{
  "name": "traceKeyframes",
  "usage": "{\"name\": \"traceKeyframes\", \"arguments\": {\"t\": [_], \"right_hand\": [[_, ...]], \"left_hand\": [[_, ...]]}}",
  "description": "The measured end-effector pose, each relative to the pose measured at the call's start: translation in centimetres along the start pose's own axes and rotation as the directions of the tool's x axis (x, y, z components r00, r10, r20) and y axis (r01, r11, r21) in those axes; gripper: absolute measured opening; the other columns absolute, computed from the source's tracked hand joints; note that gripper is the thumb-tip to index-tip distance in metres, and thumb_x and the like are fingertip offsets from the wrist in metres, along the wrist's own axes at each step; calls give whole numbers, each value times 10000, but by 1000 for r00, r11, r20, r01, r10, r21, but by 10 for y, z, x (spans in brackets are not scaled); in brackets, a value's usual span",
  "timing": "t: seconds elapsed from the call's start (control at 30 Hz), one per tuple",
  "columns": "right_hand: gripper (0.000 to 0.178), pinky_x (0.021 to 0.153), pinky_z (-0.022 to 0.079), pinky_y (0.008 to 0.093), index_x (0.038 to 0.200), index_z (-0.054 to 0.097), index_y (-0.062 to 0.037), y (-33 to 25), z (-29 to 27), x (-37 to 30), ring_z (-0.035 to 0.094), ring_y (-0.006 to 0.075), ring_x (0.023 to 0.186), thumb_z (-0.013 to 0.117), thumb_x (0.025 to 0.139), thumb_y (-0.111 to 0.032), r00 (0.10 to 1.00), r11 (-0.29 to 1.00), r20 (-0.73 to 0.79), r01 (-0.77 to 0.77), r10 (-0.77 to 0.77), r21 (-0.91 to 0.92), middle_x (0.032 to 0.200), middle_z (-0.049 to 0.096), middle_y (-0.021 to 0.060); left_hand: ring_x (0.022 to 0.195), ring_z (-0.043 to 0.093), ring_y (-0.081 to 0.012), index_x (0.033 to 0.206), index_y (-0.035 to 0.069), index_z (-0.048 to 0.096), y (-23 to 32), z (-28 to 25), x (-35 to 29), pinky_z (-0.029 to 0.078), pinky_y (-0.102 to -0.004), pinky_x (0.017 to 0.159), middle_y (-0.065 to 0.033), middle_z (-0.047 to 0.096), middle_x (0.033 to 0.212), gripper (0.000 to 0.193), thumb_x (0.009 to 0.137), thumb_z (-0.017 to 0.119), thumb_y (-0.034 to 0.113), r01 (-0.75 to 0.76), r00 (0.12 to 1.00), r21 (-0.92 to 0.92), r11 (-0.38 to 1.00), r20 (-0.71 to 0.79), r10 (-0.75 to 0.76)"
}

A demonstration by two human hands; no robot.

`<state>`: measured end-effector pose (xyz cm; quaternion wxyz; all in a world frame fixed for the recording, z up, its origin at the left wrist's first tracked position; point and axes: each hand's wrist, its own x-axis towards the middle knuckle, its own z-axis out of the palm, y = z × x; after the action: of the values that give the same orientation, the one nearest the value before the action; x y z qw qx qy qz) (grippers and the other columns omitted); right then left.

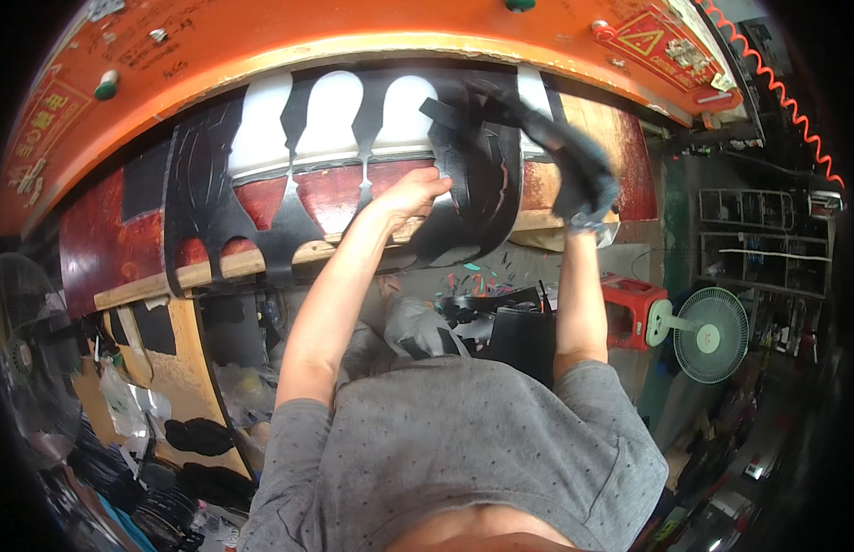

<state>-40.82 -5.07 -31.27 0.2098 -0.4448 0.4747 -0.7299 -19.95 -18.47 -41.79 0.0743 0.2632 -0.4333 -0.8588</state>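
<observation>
A black sheet [364, 138] with large rounded cut-outs lies on the red-brown work board, white surface [332, 110] and red board showing through the openings. My left hand [416, 195] is closed, its thumb and fingers pinched at the sheet's edge beside loose black cut pieces [478, 175]. To the right, my right hand [583, 179] is in a dark glove and smeared by motion. A black strip-like piece [510, 109] reaches from it to the left over the sheet, and the fingers seem wrapped round it. Blur hides the exact grip.
An orange machine beam [353, 32] with green and red buttons spans the far side above the board [629, 170]. Below the board are colourful scraps [478, 281] and grey bags [418, 327]. A red stool [625, 313] and a small fan [710, 334] stand at right.
</observation>
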Motion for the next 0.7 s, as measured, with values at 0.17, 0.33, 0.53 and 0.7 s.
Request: {"name": "traceKeyframes", "arguments": {"t": [0.17, 0.33, 0.53, 0.7], "right_hand": [[397, 905, 509, 366, 1228, 575, 7, -17, -57, 52, 634, 282, 1037, 602, 837, -58, 843, 204, -86, 29, -531, -979, 1181, 633, 164], [322, 904, 479, 360, 1134, 609, -7, 27, -22, 41, 589, 239, 1049, 611, 827, -103, 994, 370, 43, 79, -104, -926, 1142, 625, 110], [529, 982, 437, 428, 1192, 601, -79, 22, 25, -7, 546, 301, 1188, 676, 676, -167, 511, 451, 859, 763, 19, -463, 1233, 599, 130], [517, 947, 465, 409, 1153, 632, -79, 30, 11, 19, 586, 327, 1112, 660, 638, -41, 582, 594, 802, 599, 138, -537, 1184, 630, 144]], "left_hand": [[962, 572, -114, 1093, 24, 603, 6, 13, -13, 418, -250, 846, -37, 652, 1000, 238, 926, 597, 194, -220, 973, -281, 934, -3, 229], [1002, 584, -133, 1115, 17, 607, 12, 13, -9, 420, -283, 919, -52, 645, 1080, 253, 937, 585, 195, -140, 986, -222, 965, 63, 157], [1075, 573, -149, 1173, 7, 599, 1, 13, -13, 421, -289, 956, -66, 636, 1140, 309, 939, 581, 208, -139, 990, -261, 955, -8, 142], [1113, 561, -172, 1273, -58, 511, 12, 32, -26, 437, -321, 957, -134, 609, 1202, 460, 933, 589, 242, -220, 949, 231, 948, -174, 262]]}}
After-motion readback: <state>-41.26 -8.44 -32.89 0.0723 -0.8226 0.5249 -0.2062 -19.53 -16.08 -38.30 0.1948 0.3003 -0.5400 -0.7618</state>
